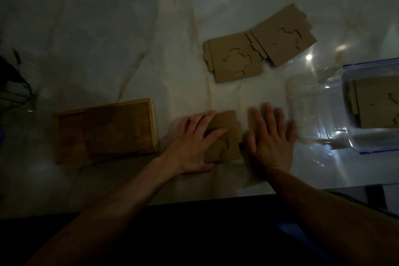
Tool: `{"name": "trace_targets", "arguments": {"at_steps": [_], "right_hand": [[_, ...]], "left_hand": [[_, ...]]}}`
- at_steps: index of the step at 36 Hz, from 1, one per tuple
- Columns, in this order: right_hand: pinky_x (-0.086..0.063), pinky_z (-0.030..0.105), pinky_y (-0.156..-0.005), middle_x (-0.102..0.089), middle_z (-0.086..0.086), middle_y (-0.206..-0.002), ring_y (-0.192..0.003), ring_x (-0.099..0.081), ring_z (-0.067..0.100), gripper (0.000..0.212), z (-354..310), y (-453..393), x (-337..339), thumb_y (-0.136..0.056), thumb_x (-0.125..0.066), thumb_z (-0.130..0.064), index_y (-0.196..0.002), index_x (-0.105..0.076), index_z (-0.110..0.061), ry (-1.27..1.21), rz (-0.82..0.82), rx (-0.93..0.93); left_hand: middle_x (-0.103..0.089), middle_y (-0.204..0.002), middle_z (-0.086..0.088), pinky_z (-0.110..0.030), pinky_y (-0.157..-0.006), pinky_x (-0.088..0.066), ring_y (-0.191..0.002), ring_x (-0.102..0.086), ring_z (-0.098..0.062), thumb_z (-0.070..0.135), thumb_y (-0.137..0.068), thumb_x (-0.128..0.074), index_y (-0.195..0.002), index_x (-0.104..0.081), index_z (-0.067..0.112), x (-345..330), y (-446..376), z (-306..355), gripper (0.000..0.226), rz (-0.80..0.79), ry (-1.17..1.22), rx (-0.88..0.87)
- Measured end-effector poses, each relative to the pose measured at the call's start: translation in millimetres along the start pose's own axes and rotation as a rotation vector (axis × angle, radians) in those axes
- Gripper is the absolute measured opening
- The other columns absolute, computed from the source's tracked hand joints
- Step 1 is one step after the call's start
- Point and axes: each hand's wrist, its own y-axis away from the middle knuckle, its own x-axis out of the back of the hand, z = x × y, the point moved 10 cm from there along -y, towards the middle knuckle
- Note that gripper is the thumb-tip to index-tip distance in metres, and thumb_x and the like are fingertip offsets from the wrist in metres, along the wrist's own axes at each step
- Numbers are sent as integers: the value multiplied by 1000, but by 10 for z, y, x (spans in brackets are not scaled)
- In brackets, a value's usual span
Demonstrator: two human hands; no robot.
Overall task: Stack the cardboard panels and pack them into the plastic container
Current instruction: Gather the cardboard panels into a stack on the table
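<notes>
A brown cardboard panel with a cut-out shape lies near the table's front edge. My left hand rests on its left part, thumb at its lower edge. My right hand lies flat with spread fingers just right of it, covering what looks like another panel. Two more cardboard panel stacks lie farther back: one and, touching it at an angle, another. At the right edge stands the clear plastic container with a blue rim, a cardboard panel inside it.
A shallow wooden tray with cardboard pieces in it sits left of my left hand. A clear plastic lid lies beside the container. A dark plant shows at the left edge. The marble table ends just below my wrists.
</notes>
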Motion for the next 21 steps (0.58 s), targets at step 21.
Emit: {"name": "trace_targets", "arguments": {"at_steps": [21], "right_hand": [[9, 45, -117, 1, -8, -164, -150, 8, 17, 65, 2, -4, -12, -93, -25, -54, -152, 0, -44, -11, -6, 10]], "left_hand": [[-2, -159, 3, -54, -114, -9, -142, -6, -20, 81, -66, -51, -147, 4, 46, 91, -19, -145, 104, 57, 243, 57]]}}
